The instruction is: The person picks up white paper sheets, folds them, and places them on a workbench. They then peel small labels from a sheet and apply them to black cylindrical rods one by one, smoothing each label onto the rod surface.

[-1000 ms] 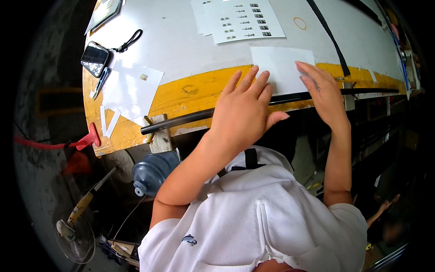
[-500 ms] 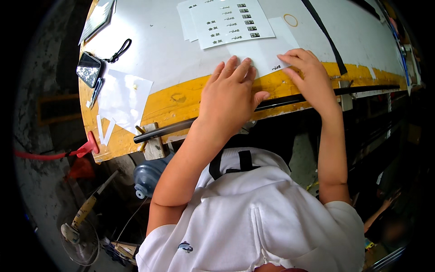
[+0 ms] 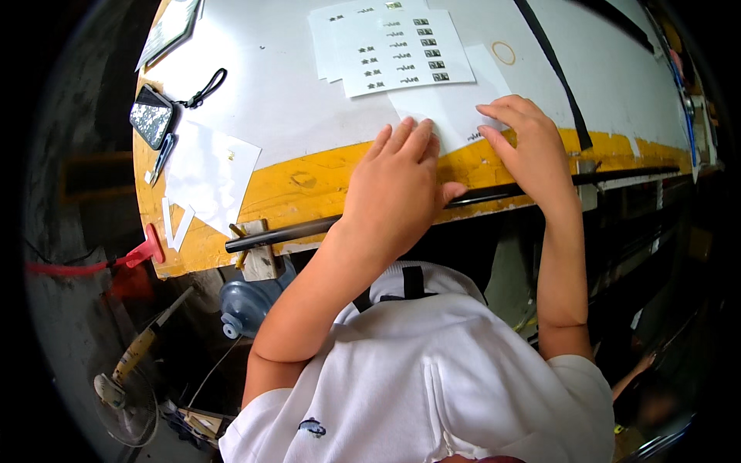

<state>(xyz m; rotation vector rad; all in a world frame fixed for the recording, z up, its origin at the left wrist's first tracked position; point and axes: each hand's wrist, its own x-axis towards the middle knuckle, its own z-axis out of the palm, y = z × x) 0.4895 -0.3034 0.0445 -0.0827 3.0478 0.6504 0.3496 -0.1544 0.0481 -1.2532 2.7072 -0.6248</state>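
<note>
My left hand (image 3: 394,181) is open, its fingers resting on the near edge of a thin translucent sheet (image 3: 455,112). A black rod (image 3: 293,231) passes under that wrist and thumb, along the front of the table. My right hand (image 3: 536,150) is open at the sheet's right side, thumb and forefinger apart beside a small dark printed mark (image 3: 475,136). Just beyond, white sheets with rows of small dark prints (image 3: 386,65) lie overlapping, their near edge over the translucent sheet.
On the left lie a phone (image 3: 151,114) with a strap, a box cutter (image 3: 163,158), a clear sheet (image 3: 212,174) and white strips (image 3: 184,226). A pink clamp (image 3: 145,248) grips the table's corner. A black strap (image 3: 557,69) crosses the right side. Another person's arm (image 3: 634,374) shows lower right.
The table and papers sit slightly lower in the picture. My right thumb and forefinger have spread a little apart; my left hand stays on the sheet.
</note>
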